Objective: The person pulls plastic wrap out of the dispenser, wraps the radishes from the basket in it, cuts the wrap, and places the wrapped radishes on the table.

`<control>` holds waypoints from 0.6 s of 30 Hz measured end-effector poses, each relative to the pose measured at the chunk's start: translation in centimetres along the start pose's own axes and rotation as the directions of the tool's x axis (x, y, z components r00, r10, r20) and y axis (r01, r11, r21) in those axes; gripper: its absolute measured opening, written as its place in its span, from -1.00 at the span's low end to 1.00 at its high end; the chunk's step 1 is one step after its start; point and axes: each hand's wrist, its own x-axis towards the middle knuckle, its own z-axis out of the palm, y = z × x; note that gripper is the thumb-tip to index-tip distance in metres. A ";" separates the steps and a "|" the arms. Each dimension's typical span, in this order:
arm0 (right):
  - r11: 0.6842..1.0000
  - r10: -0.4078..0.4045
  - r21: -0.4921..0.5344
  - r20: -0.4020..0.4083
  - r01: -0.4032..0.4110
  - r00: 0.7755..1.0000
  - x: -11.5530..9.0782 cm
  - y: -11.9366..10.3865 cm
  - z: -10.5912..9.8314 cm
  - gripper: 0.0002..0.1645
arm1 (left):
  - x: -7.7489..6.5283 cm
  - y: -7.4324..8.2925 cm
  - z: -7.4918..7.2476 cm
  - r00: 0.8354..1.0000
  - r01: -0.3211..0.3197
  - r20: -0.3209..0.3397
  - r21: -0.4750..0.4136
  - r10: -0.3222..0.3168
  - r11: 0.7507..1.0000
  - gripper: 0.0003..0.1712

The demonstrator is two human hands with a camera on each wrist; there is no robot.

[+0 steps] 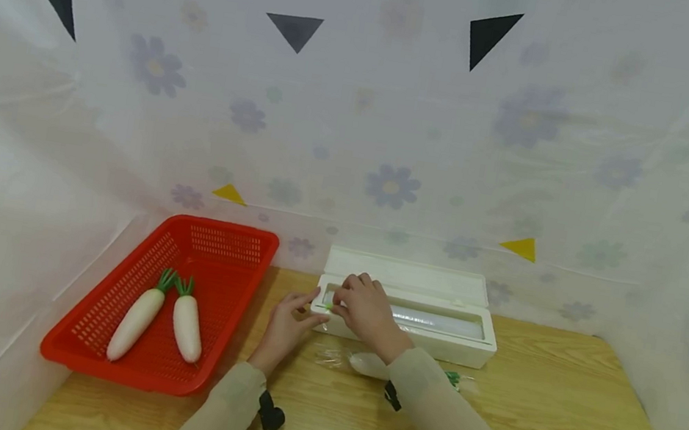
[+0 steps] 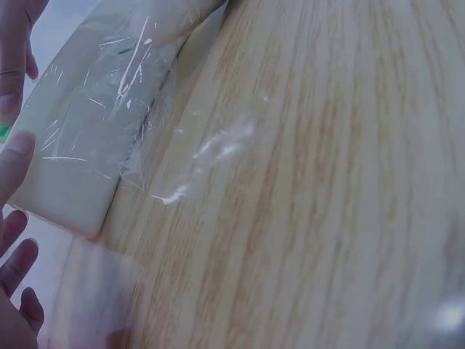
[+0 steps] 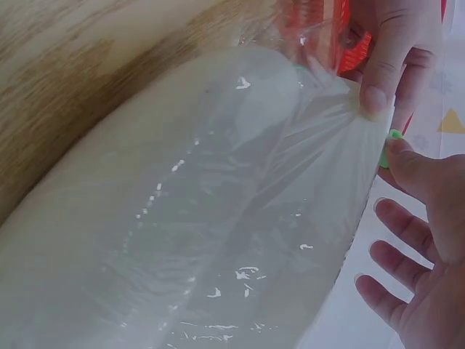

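Ragged cutting could be caused by slack cling film (image 1: 435, 322), the green slider (image 3: 386, 155) closely pinched by the right grip (image 1: 370, 314), the dispenser box (image 1: 451, 351) by the left grip (image 1: 286, 327).

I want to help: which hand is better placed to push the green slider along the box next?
Probably the right hand: its thumb is on the green slider at the left end of the cling film box. The left hand holds that end, so it seems better for steadying.
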 end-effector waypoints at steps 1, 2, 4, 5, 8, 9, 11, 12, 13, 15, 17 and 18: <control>1.000 0.000 -0.001 0.000 0.000 1.000 0.0 0.0 0.0 -0.87 | 0.0 0.0 0.0 1.000 0.008 0.002 -0.003 -0.008 1.000 -0.32; 1.000 0.001 0.000 0.000 -0.001 1.000 0.0 0.0 -0.1 -0.87 | 0.0 0.1 0.0 1.000 0.020 0.005 -0.010 -0.020 1.000 -0.32; 1.000 0.002 0.000 0.005 -0.002 1.000 -0.1 0.0 -0.2 -0.87 | 0.0 0.1 -0.1 0.999 0.032 0.008 -0.014 -0.032 0.999 -0.32; 1.000 0.001 0.001 0.004 -0.001 1.000 -0.1 0.0 -0.2 -0.87 | 0.0 0.1 -0.1 0.999 0.033 0.010 -0.015 -0.033 0.999 -0.32; 1.000 0.003 0.002 0.008 -0.003 1.000 -0.1 -0.1 -0.2 -0.87 | 0.0 0.1 -0.2 0.999 0.041 0.013 -0.020 -0.041 0.999 -0.31; 1.000 0.002 0.000 0.010 -0.002 1.000 -0.1 -0.1 -0.2 -0.87 | 0.0 0.0 -0.2 0.999 0.041 0.014 -0.021 -0.041 0.999 -0.31; 1.000 -0.001 -0.004 0.009 0.001 1.000 -0.1 -0.1 -0.2 -0.88 | 0.0 0.0 -0.2 0.999 0.039 0.015 -0.020 -0.039 0.999 -0.31; 1.000 -0.002 -0.005 0.010 0.002 1.000 -0.1 -0.1 -0.2 -0.88 | 0.0 0.0 -0.2 0.999 0.042 0.014 -0.022 -0.042 0.999 -0.31; 1.000 -0.004 -0.009 0.009 0.004 1.000 -0.1 -0.1 -0.2 -0.89 | 0.0 -0.1 -0.2 0.999 0.039 0.012 -0.018 -0.039 0.999 -0.31; 1.000 -0.005 -0.011 0.005 0.005 1.000 -0.2 0.0 -0.2 -0.89 | 0.1 -0.1 -0.1 0.999 0.035 0.011 -0.008 -0.035 0.999 -0.31; 1.000 -0.004 -0.011 0.000 0.004 1.000 -0.2 0.0 -0.2 -0.89 | 0.1 -0.1 -0.1 1.000 0.029 0.010 0.001 -0.029 1.000 -0.31; 1.000 -0.005 -0.013 -0.001 0.005 1.000 -0.2 0.0 -0.2 -0.89 | 0.2 -0.1 -0.1 1.000 0.028 0.009 0.002 -0.028 1.000 -0.31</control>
